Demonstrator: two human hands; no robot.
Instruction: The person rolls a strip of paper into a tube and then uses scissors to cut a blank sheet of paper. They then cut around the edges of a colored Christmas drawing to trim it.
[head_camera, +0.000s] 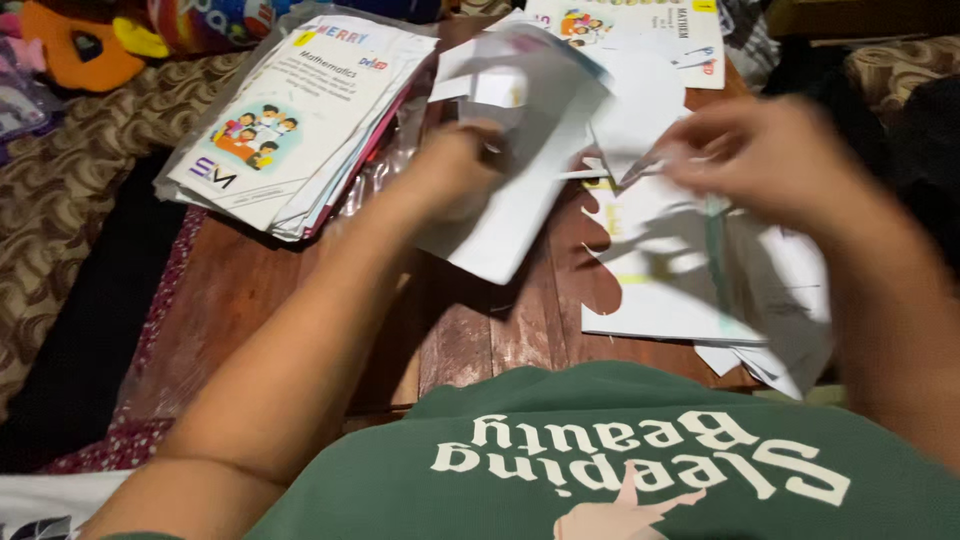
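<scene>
Looking down from the head view, a dark brown wooden table (480, 330) with visible plank seams carries loose paper. A patterned brown and cream fabric (70, 190) lies to the left of the table, with orange and yellow soft toys (85, 45) at the upper left corner. A stack of booklets in a clear plastic sleeve (300, 110) rests on the table's upper left part; the top cover is white with a coloured cartoon picture. Another printed sheet (640, 30) lies at the far edge, upper centre. A pile of white cut papers (690, 290) covers the right side of the table, its lower corner overhanging the near edge. A green shirt (620, 460) with white lettering fills the bottom of the view.

The left hand (460, 170) is closed around a large white sheet (530, 150), which tilts up off the table between the two hands. The right hand (760, 160) is held above the pile of cut papers, just right of the sheet; it is blurred, its fingers drawn together, and whether it pinches a scrap of paper cannot be told. The two hands are near each other, with the sheet's right edge between them.
</scene>
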